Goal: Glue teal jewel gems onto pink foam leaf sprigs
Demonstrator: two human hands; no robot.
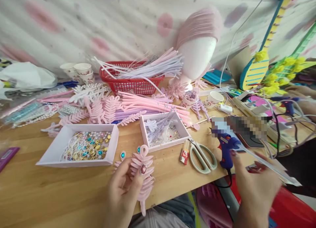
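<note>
My left hand [123, 188] is closed around a pink feather-shaped foam piece [144, 172], held upright over the near table edge, thumb pressed on its front. My right hand [254, 188] grips the handle of a blue glue gun [225, 147], which has a clear glue stick [269, 165] projecting from its rear toward the right. The gun sits just right of a pair of grey-handled scissors [202, 155]. Two small teal gems [122, 154] lie on the wood just above my left hand.
Two white trays on the wooden table [37, 188]: one [61, 139] with gems and wire, one [184, 130] with beads. Behind them lie pink foam strips [145, 104], a red basket [130, 84], paper cups [82, 71] and a foam head [197, 53]. A lighter [184, 155] lies by the scissors. Another person's arm [302, 91] is at far right.
</note>
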